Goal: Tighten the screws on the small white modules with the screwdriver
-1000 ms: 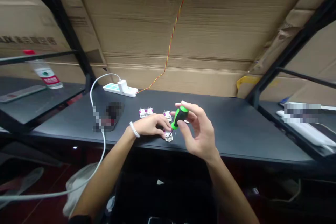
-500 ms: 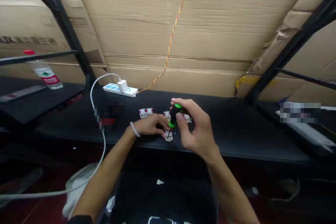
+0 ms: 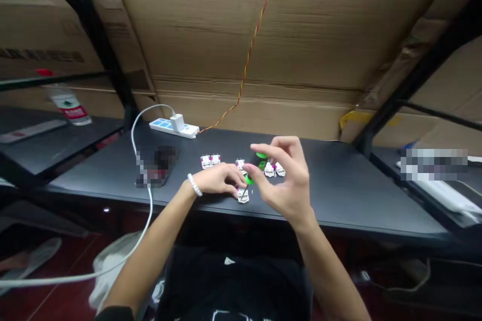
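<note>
My right hand (image 3: pixel 288 178) has its thumb and fingers around the black and green handle of a screwdriver (image 3: pixel 249 179). The handle leans to the right and the thin shaft slants down to a small white part (image 3: pixel 243 197) near the table's front edge. On the left side of that part, my left hand (image 3: pixel 220 179) is closed, its fingertips pinching it against the table. Behind the hands lie more white and purple parts: a pair (image 3: pixel 210 161) to the left, one (image 3: pixel 240 164) in the middle and another pair (image 3: pixel 274 169) beside my right fingers.
A white power strip (image 3: pixel 173 128) with a plugged-in charger stands at the back, and its white cable (image 3: pixel 150 205) runs down the left side. A blurred dark object (image 3: pixel 160 165) lies near the cable. Black frame posts (image 3: pixel 113 70) flank the table; a bottle (image 3: pixel 71 105) stands at left.
My right fingers have shifted around the screwdriver handle, which now tilts further to the right. My left hand and the white part stay put. The tabletop looks lighter and the cardboard darker.
</note>
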### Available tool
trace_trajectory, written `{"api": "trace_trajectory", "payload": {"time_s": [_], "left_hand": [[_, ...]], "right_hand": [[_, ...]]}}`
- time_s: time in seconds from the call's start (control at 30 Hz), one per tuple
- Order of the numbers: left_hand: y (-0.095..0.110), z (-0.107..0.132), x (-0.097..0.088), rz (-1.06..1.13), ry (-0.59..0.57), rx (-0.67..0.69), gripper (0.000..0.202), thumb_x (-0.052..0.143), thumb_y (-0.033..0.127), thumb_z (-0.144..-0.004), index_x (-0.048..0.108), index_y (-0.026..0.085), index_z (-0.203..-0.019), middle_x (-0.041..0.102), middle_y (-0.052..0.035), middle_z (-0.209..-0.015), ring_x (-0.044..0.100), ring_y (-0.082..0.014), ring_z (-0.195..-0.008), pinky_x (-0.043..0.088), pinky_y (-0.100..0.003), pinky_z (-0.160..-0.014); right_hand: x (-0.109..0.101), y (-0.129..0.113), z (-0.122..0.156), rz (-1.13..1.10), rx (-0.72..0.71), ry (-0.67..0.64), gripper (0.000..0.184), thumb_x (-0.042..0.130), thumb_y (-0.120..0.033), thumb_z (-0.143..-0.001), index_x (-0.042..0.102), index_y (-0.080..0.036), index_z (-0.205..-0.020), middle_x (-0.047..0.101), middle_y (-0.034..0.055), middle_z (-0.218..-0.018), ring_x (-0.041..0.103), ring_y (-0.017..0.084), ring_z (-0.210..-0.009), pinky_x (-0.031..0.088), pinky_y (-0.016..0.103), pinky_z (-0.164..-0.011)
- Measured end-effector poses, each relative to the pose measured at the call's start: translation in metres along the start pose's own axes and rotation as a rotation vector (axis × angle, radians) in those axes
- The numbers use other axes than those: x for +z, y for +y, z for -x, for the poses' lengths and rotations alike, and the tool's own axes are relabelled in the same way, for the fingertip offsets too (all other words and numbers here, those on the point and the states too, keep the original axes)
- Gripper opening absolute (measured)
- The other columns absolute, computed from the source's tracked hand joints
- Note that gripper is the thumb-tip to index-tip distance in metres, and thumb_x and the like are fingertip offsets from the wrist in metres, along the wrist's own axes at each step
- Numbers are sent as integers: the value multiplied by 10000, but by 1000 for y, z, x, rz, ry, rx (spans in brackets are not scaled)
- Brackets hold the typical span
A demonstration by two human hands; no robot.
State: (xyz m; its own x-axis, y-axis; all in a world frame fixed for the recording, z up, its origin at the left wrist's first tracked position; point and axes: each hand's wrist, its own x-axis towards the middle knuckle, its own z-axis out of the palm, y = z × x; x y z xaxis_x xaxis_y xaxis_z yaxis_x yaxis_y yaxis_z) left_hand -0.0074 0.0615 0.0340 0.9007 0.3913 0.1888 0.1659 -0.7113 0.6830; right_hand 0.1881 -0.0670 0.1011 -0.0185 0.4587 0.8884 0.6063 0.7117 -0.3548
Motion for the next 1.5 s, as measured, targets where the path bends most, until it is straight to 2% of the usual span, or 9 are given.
{"api": "trace_trajectory", "payload": {"time_s": [0.17,0.33,0.53,0.7,0.87,1.03,1.23,1.4,1.5], "left_hand": [[0,0,0,-4,-6,2,127,927,215,-837,882,221,-956,838,-74,-1136,739,-246,-1148,531,-335,-1069],[0,0,0,8,10,12,148,931,191,-828,883,215,-966,847,-75,-1097,748,-251,-1120,536,-349,-1061],[-2,-1,0,6,-9,11,138,932,215,-832,887,227,-962,845,-74,-1107,739,-243,-1139,528,-343,-1072],[-1,-1,1,7,1,22,137,922,209,-842,882,223,-973,849,-70,-1086,748,-250,-1114,539,-341,-1057],[-1,-1,0,-9,-8,8,141,929,212,-835,882,226,-967,841,-72,-1123,744,-238,-1125,537,-322,-1053],[-4,-1,1,7,21,32,132,926,241,-846,884,223,-971,851,-74,-1117,754,-254,-1130,545,-356,-1072],[-4,-1,0,1,-13,32,141,931,227,-839,888,232,-973,845,-88,-1136,739,-251,-1162,527,-357,-1093],[-3,0,0,4,1,13,145,924,217,-844,883,224,-983,841,-78,-1161,744,-254,-1168,543,-346,-1070],[-4,-1,0,-7,-11,15,152,928,215,-838,884,225,-983,842,-74,-1142,740,-248,-1170,537,-341,-1075]], "right_hand": [[0,1,-2,-79,-5,-103,447,538,-141,-1030,677,-292,-1428,723,112,-1287,722,253,-1196,636,460,-1013],[2,0,-3,-19,21,19,277,794,-254,-923,779,-271,-1199,679,81,-1130,715,232,-988,659,409,-843],[2,2,-2,-112,5,-81,448,544,-133,-1018,691,-278,-1415,726,117,-1333,717,264,-1242,617,482,-1062],[5,6,0,-24,38,13,371,775,-245,-934,770,-280,-1303,670,98,-1189,712,246,-1058,654,418,-878],[4,7,0,-117,14,-90,497,530,-140,-1030,639,-290,-1491,730,109,-1338,715,251,-1235,612,470,-1067],[4,6,0,6,12,14,394,788,-276,-922,739,-269,-1313,687,97,-1169,709,259,-1059,650,431,-909],[2,7,1,-64,27,-99,502,512,-165,-1024,611,-284,-1501,720,112,-1324,710,260,-1186,616,465,-1026],[4,7,2,14,26,-8,398,762,-274,-935,710,-247,-1328,672,99,-1157,702,241,-996,643,426,-884],[5,7,2,-12,22,-39,434,629,-197,-999,665,-269,-1426,675,104,-1206,709,236,-1057,634,433,-927]]}}
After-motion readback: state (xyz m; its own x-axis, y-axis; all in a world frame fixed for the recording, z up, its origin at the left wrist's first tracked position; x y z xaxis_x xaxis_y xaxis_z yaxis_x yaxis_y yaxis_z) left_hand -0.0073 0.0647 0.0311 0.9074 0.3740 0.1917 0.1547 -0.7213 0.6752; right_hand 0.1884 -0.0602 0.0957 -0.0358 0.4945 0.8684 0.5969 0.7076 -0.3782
